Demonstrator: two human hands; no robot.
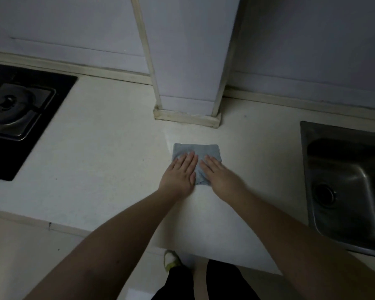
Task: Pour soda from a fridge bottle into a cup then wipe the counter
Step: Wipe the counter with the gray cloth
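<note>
A folded grey-blue cloth (198, 150) lies flat on the pale counter (100, 144), just in front of a wall column. My left hand (180, 173) presses on the cloth's left part with straight fingers. My right hand (220, 174) presses flat on its right part, fingers straight and pointing away from me. The two hands lie side by side, almost touching. No bottle or cup shows in this view.
A black gas hob (20, 118) with a steel burner sits at the left. A steel sink (346, 182) is set into the counter at the right. The white column (188, 83) stands against the back wall. The counter's front edge runs close to my legs.
</note>
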